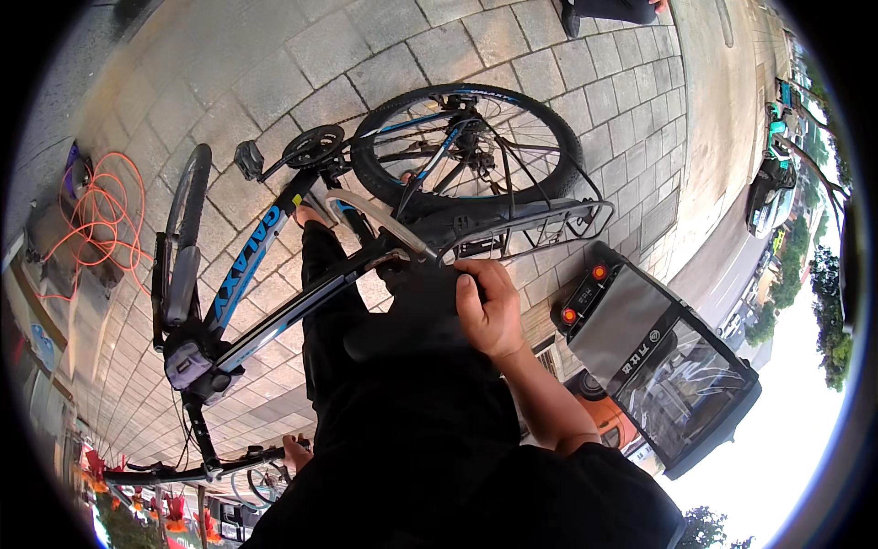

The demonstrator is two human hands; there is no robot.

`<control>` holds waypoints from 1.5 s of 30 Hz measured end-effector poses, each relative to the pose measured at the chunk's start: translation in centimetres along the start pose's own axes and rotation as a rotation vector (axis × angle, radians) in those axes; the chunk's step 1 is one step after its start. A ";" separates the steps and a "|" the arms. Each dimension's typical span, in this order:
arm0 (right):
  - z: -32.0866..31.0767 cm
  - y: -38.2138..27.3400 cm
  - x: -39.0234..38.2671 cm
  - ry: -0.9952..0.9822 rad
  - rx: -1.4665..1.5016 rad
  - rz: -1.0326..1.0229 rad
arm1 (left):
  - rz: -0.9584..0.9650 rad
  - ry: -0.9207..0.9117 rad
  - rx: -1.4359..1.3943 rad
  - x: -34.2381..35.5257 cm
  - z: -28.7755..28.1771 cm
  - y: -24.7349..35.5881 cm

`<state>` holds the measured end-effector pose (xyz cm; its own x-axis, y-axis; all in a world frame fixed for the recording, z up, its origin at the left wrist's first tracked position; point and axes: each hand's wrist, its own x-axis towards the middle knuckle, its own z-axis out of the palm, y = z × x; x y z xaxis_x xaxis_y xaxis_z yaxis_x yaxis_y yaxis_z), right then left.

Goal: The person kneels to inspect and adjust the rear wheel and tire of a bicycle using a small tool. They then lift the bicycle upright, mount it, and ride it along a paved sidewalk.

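Note:
A bicycle with a black and blue frame (256,249) fills the space before me. My right hand (489,309) has its fingers curled over the end of the black saddle (398,316), close to my body. At lower left, my left hand (294,453) is at the end of the handlebar (240,457); it is partly hidden by my clothing, and its fingers seem wrapped round the grip. The rear wheel (466,151) carries a chain and gears, with a black rear rack (549,224) above it. The front wheel (189,197) is at the left.
A coiled orange hose (108,220) lies at far left. To the right stands a small dark vehicle (654,352) with red tail lights lit. Another person's shoe (571,20) shows at the top edge. Grey paving (366,55) spreads under the bicycle. Scooters (773,174) are parked at far right.

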<state>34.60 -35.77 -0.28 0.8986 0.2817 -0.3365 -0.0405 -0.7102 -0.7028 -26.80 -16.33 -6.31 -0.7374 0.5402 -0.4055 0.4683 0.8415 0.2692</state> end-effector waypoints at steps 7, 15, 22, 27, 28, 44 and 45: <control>0.0 0.5 0.5 0.169 0.003 -0.061 | 0.030 0.023 -0.091 -1.9 1.3 3.7; 0.2 1.5 1.0 0.200 0.019 -0.054 | 0.125 -0.003 -0.146 -2.4 2.5 4.9; -0.3 2.0 1.5 0.161 -0.006 -0.036 | 0.172 -0.013 -0.192 -3.8 2.6 5.7; -1.9 1.3 1.8 0.014 0.033 0.007 | 0.183 -0.014 -0.229 -4.7 2.6 5.9; -2.2 1.2 1.9 -0.016 0.033 0.020 | 0.185 -0.012 -0.239 -5.0 2.6 5.9; -1.7 2.4 1.8 -0.073 0.026 -0.035 | 0.142 -0.146 -0.267 -11.2 2.4 4.4; -1.4 2.3 1.8 -0.053 0.025 -0.023 | 0.114 -0.053 -0.207 -11.9 2.3 3.9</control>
<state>36.71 -37.85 -1.64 0.8752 0.3317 -0.3521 -0.0319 -0.6868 -0.7261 -15.07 -19.49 -2.40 -0.6561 0.6360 -0.4063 0.4335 0.7583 0.4870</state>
